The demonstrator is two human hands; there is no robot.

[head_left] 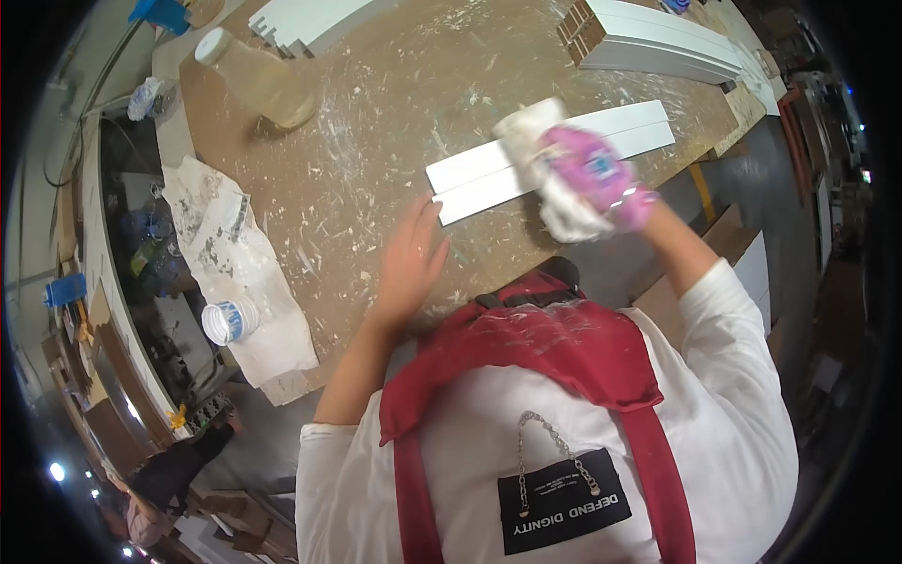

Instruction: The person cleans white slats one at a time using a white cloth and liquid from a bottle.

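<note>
A white flat board (477,183) with a groove along its length lies aslant on the paint-spattered brown table (362,160). My left hand (413,256), bare, rests at the board's left end, its fingers stretched out and touching the end edge. In a pink-purple glove, my right hand (594,174) is closed on a white cloth (575,218) and presses it over the right half of the board. Glove and cloth are smeared by motion. The cloth covers part of the board's middle.
Stacks of white boards stand at the far right (648,42) and far left (315,23). A cloudy plastic bottle with a white cap (258,80) is on the far left. Stained paper (268,301) hangs at the left edge, with a white tub (230,321) on it. Another person (174,475) is at lower left.
</note>
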